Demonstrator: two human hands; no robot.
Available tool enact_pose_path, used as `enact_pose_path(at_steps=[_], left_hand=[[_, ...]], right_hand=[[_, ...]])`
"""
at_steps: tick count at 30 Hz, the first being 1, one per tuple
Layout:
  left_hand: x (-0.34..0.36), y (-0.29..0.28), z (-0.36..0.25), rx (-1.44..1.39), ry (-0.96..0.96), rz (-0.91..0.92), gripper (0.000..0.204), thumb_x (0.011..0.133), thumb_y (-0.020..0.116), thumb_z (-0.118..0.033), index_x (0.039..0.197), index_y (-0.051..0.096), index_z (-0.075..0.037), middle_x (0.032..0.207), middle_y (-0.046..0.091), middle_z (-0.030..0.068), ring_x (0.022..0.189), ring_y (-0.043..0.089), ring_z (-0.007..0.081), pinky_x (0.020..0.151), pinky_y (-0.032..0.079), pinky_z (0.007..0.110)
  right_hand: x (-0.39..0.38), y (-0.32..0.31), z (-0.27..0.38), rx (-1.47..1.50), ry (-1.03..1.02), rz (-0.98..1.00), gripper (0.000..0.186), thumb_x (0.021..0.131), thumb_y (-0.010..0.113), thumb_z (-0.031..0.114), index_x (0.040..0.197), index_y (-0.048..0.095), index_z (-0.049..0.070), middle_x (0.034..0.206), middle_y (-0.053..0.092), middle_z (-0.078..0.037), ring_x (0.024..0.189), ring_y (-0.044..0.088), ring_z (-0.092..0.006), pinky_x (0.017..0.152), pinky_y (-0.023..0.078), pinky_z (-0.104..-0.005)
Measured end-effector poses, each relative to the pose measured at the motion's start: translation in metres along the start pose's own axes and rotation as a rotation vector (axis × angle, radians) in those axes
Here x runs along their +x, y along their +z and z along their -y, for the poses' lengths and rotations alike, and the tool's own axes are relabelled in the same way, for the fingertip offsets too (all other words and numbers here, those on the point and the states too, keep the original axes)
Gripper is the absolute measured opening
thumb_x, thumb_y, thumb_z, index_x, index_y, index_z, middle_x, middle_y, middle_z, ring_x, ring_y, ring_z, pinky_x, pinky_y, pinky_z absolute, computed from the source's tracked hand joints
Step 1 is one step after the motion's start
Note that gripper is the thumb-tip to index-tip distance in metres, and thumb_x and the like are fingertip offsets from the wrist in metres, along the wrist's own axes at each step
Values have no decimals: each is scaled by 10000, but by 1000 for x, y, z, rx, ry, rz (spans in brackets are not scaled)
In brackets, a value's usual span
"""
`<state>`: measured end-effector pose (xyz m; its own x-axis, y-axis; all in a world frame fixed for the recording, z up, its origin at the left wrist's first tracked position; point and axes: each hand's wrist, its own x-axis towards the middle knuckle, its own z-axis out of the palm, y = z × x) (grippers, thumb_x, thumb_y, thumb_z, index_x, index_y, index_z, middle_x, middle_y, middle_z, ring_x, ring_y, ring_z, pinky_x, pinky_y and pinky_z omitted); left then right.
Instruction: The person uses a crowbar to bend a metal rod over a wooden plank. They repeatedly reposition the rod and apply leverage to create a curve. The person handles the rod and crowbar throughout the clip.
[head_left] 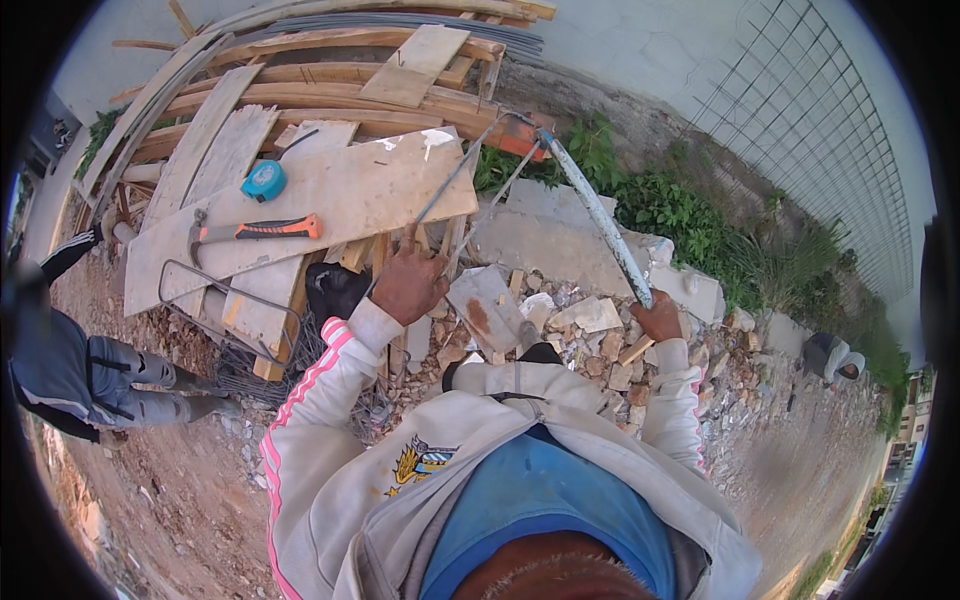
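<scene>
My right hand [657, 318] is closed around the lower end of a long, light-blue pipe [598, 215] with worn paint. The pipe slants up and left to an orange-brown block [518, 138]. My left hand [410, 280] is closed on a thin steel rod [450, 182], which runs up to that block and bends there. A second straight length of thin metal [487, 215] slopes down from the block, passing close beside my left fingers. How the pipe meets the rod is too small to make out.
On a wide board [350, 190] lie a hammer [258, 230] and a teal tape measure [264, 181]. A bent steel frame [232, 306] overhangs its front edge. Stacked timber [330, 95] lies behind, broken rubble [590, 340] below. One person [110, 370] stands left; another [832, 357] is far right.
</scene>
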<state>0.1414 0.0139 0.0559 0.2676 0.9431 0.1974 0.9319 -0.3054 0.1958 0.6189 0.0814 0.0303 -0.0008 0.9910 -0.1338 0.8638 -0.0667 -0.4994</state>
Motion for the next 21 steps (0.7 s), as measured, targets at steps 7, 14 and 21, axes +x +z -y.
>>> enact_pose_path(at_steps=[7,14,21], left_hand=[[7,-8,21,-107,82,-27,195,786,698,-173,923,696,-34,802,681,220,964,668,388,1039,482,517],[2,-11,32,-83,13,-40,204,778,703,-191,906,716,-33,961,703,228,1020,657,409,889,519,535],[-3,12,1,34,31,-125,276,780,702,-258,964,740,-56,1083,697,187,1398,396,473,1126,270,689]], right_hand=[[-14,19,8,-30,32,-89,367,718,720,337,918,708,30,853,700,-248,853,693,-410,789,538,-476],[-32,18,42,-104,93,-94,373,721,714,314,971,709,38,918,711,-251,913,692,-414,836,534,-486],[-17,0,-1,-125,-16,-117,393,720,712,305,1007,719,37,907,713,-254,892,696,-417,826,539,-483]])
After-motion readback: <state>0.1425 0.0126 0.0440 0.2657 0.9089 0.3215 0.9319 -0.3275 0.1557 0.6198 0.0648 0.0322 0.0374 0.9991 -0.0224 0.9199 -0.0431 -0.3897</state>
